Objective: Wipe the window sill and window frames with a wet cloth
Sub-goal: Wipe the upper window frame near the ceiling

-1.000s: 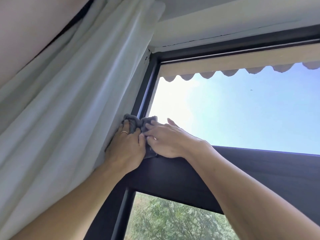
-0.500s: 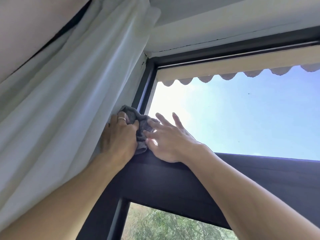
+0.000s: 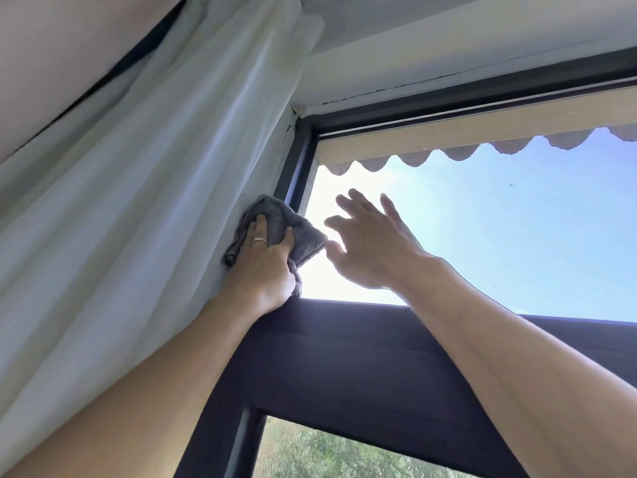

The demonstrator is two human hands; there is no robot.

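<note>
Right hand (image 3: 370, 251) lifting off the grey cloth (image 3: 275, 225) since half a second ago, fingers now spreading straight, holding nothing, hovering in front of the glass (image 3: 517, 236) at centre frame. Left hand (image 3: 265, 267) gripping the cloth alone, pressing it against the dark window frame (image 3: 296, 167) upright, left of centre, beside the white curtain (image 3: 138, 201)

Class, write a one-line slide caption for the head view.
Left hand presses a grey cloth to the dark window frame beside a white curtain; right hand open.
</note>
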